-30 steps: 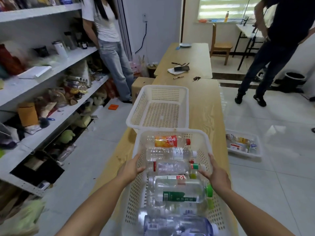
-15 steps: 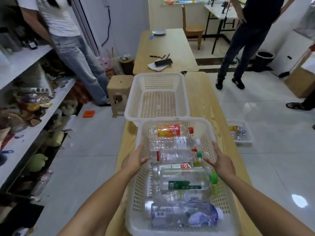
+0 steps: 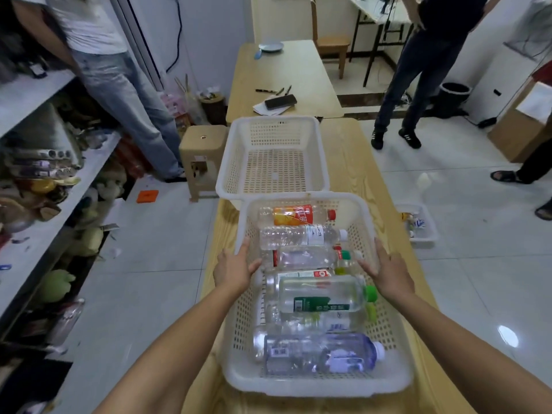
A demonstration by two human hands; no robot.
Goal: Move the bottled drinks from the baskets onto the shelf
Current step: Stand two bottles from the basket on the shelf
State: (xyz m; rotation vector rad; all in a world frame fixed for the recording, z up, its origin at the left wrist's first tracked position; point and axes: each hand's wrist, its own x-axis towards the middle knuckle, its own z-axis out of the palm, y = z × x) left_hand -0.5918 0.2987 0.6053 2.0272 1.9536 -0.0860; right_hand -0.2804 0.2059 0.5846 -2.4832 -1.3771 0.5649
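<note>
A white mesh basket (image 3: 313, 386) sits on the near end of a long wooden table (image 3: 346, 162). Several bottles lie on their sides in it: an orange drink (image 3: 295, 215) at the far end, a clear white-capped one (image 3: 298, 236), a green-capped one (image 3: 322, 294), and a purple-tinted one (image 3: 319, 354) nearest me. My left hand (image 3: 236, 267) grips the basket's left rim, thumb inside. My right hand (image 3: 388, 270) grips the right rim the same way. A second basket (image 3: 221, 186), empty, touches its far end. The shelf (image 3: 59, 210) runs along the left.
The shelf boards are crowded with toys and tubes. A beige stool (image 3: 203, 144) stands left of the table. One person (image 3: 119, 85) stands by the shelf, another (image 3: 418, 85) at the back right. A small tray of bottles (image 3: 424, 237) lies on the floor to the right.
My view has tilted down and swung right, so the shelf shows less and the basket more. Both hands have stayed on the basket's side rims.
</note>
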